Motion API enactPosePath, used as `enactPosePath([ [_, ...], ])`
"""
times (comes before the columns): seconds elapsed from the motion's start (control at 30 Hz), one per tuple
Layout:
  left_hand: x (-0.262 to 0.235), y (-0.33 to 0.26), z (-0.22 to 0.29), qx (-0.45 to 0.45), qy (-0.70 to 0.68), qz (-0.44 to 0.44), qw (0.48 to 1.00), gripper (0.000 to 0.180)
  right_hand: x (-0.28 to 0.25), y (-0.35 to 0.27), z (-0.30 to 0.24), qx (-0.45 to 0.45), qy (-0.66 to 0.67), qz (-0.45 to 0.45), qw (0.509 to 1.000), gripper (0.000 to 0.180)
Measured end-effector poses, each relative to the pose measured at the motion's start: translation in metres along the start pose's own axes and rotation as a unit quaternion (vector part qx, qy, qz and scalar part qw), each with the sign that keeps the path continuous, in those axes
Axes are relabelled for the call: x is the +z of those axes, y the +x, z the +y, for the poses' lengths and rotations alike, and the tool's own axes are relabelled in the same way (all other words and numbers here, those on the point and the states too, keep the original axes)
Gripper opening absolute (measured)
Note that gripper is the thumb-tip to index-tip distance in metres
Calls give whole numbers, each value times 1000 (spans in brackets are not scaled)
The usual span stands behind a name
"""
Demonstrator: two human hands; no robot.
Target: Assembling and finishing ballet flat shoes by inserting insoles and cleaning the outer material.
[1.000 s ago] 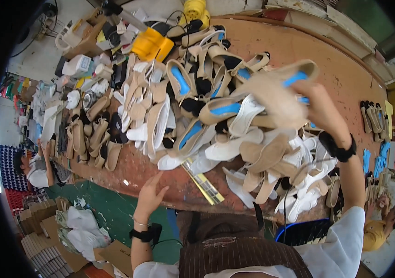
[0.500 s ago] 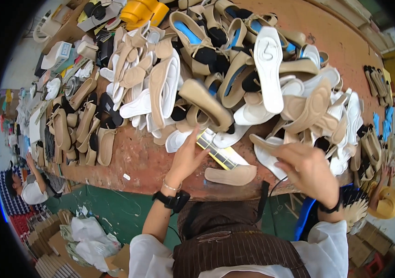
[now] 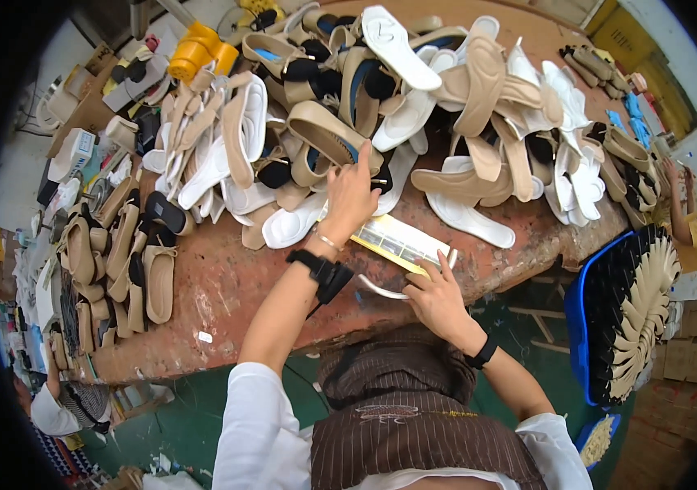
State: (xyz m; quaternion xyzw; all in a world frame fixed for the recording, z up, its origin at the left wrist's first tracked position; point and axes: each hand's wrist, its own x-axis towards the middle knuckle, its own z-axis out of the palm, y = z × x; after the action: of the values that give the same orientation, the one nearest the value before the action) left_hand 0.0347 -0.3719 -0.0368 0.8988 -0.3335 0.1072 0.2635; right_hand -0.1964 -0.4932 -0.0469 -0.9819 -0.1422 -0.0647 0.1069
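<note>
**Sorting sandal soles at a crowded workbench**

The left hand [image 3: 351,198] reached into the heap of beige and white sandal soles [image 3: 414,106], fingers pressed on a tan sole [image 3: 328,139]. The right hand [image 3: 438,296], fingers spread, held a thin white strap [image 3: 381,290] at the near edge of the worn red-brown surface [image 3: 218,286]. A steady grip would likely help there. Bare room lay near left.

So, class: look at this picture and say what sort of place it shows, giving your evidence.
Most likely a shoe-making workshop. A worn reddish-brown worktable is heaped with loose beige and white shoe insoles, a blue bin holds more insoles stacked in a fan, and the left hand reaches into the heap.
</note>
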Motion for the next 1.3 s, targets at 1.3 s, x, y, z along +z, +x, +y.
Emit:
enactPosePath([
  [1.3, -107, -292, -15, -179, -77, -21, 981, 44, -52, 344, -53, 111, 709, -119, 686, 40],
])
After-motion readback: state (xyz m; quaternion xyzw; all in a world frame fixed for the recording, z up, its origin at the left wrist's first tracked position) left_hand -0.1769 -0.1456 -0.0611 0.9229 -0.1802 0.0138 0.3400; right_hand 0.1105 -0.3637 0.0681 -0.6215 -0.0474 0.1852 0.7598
